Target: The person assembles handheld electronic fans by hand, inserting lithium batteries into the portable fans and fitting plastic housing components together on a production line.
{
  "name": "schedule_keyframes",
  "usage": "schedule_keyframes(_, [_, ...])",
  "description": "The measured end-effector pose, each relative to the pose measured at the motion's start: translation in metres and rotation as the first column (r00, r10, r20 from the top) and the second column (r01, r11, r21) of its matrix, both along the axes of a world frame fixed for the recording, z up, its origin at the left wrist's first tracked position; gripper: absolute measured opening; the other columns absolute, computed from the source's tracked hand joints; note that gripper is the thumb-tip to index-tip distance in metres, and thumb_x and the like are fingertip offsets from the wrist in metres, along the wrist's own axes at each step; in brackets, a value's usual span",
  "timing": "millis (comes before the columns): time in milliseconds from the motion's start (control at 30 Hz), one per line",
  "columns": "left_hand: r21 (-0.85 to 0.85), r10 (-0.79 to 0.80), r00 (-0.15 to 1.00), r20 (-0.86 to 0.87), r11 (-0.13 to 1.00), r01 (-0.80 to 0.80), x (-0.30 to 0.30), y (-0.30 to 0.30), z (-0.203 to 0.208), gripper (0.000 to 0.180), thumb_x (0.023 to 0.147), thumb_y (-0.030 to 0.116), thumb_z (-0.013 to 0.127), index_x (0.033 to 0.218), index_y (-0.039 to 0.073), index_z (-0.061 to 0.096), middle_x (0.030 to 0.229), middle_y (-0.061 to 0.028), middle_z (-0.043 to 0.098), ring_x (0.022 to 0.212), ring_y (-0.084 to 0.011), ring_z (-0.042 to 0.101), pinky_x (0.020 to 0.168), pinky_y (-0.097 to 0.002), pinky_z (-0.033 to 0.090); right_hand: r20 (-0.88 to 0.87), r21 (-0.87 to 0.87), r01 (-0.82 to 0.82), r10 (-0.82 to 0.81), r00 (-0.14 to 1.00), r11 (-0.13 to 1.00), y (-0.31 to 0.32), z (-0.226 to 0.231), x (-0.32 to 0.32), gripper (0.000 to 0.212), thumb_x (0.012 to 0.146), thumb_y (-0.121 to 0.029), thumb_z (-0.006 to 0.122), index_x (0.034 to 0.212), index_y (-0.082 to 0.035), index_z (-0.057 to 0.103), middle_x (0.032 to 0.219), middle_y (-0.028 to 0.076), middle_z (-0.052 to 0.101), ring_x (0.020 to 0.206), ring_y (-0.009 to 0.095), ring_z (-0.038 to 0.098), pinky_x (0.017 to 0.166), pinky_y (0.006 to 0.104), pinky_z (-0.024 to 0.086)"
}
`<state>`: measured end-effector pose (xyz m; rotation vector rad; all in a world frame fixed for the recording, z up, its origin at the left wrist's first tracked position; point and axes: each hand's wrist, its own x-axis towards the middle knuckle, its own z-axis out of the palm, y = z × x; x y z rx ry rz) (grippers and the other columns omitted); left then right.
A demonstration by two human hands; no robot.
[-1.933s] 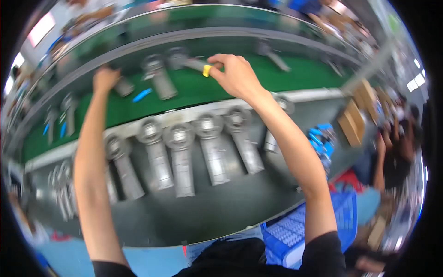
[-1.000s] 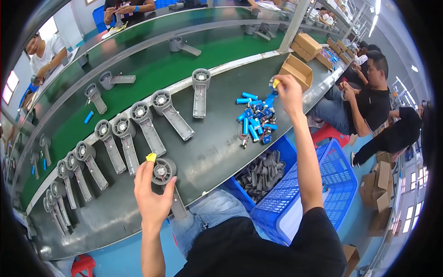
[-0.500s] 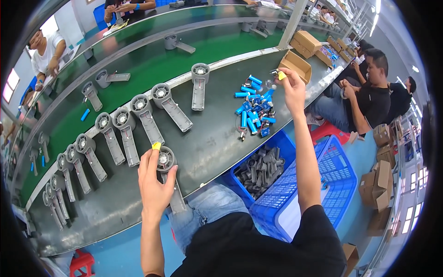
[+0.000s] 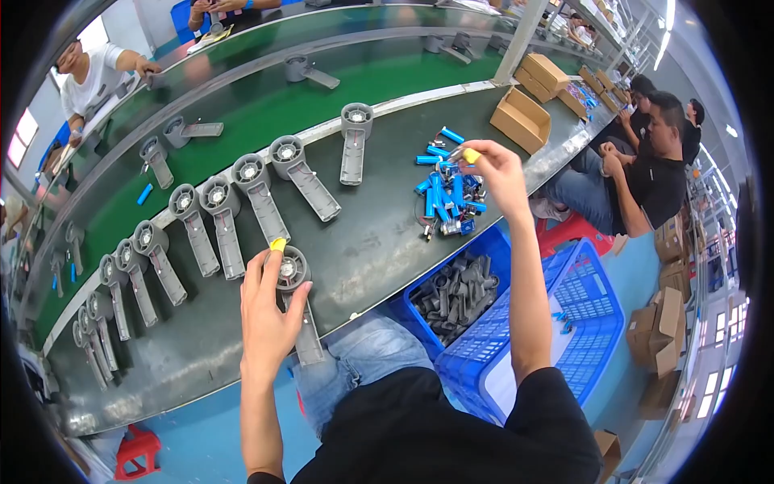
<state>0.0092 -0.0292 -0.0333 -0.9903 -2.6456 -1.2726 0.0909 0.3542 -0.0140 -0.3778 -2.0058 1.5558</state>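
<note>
My left hand [image 4: 270, 315] is closed around a grey handheld-fan housing [image 4: 308, 343] at the bench's near edge, thumb on one side and fingers on the other. Its round fan head points away from me and its open handle towards me. My right hand [image 4: 498, 179] hovers at the upper right of a pile of blue cylindrical batteries [image 4: 439, 198] with small boards and wires. Its thumb and forefinger pinch together at a small greyish piece, too small to name. Yellow covers sit on both forefingers. Several similar fan housings [image 4: 262, 198] lie in a row along the bench.
A green conveyor belt [image 4: 242, 109] runs beyond the bench, carrying more housings. At the back right stands an open cardboard box [image 4: 522, 121]. Below the bench edge are a blue crate [image 4: 423, 327] of grey parts and a blue basket [image 4: 601, 323]. Co-workers sit to the right and across the belt.
My right hand has moved left and slightly down, from beside the cardboard box to the battery pile. My left hand stays on the fan housing. The view has shifted slightly.
</note>
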Motion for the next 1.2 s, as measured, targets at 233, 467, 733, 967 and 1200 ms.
schedule_keyframes(233, [-0.027,-0.011,0.999,0.044,1.0,0.013,-0.001,0.001,0.003,0.054,0.082,0.015,0.072,0.131,0.0,0.052,0.13,-0.0163,0.051,0.112,-0.0376,0.053,0.096,-0.043,0.043,-0.294,-0.273,-0.173,0.09,0.952,0.946,-0.008,0.013,0.009,0.025,0.097,-0.011,0.055,0.118,0.003,0.059,0.103,0.01,0.066,0.092,0.016,0.065,0.082,0.0287,0.053])
schedule_keyframes(467, [0.035,0.061,0.978,-0.197,0.998,-0.055,0.003,0.003,0.009,0.048,0.082,0.009,0.072,0.126,-0.002,0.057,0.126,-0.0171,0.055,0.109,-0.0318,0.059,0.095,-0.036,0.046,-0.227,-0.291,-0.222,0.158,0.961,0.93,-0.082,0.021,0.002,0.023,0.098,-0.01,0.052,0.115,0.004,0.059,0.1,0.012,0.066,0.087,0.018,0.066,0.078,0.0301,0.054])
schedule_keyframes(733, [0.679,-0.242,0.968,0.064,0.722,0.136,0.002,0.017,0.029,0.045,0.079,0.004,0.077,0.121,-0.004,0.063,0.119,-0.0181,0.063,0.107,-0.0236,0.062,0.092,-0.031,0.047,-0.334,-0.254,-0.512,0.422,0.843,0.821,-0.203,0.014,-0.019,0.021,0.092,0.004,0.053,0.112,0.006,0.061,0.11,0.012,0.062,0.099,0.021,0.065,0.083,0.0328,0.057])
schedule_keyframes(967, [0.688,-0.201,0.887,0.416,0.707,-0.162,0.008,-0.035,0.024,0.022,0.098,0.006,0.053,0.118,-0.003,0.057,0.099,-0.0117,0.067,0.085,-0.0182,0.066,0.078,-0.0301,0.052,-0.15,-0.162,-0.384,0.362,0.92,0.909,-0.22,-0.016,-0.011,0.026,0.092,0.005,0.055,0.117,0.004,0.061,0.108,0.011,0.062,0.098,0.019,0.065,0.084,0.0291,0.054])
schedule_keyframes(1200, [-0.068,-0.096,0.988,-0.123,0.994,0.088,0.031,-0.046,0.017,0.022,0.08,0.013,0.074,0.098,0.005,0.064,0.079,-0.0084,0.05,0.059,-0.0233,0.056,0.055,-0.032,0.045,0.031,-0.009,-0.399,0.399,0.916,0.917,-0.221,-0.049,0.011,0.022,0.088,0.007,0.059,0.109,0.004,0.065,0.099,0.008,0.063,0.088,0.013,0.064,0.073,0.0235,0.051])
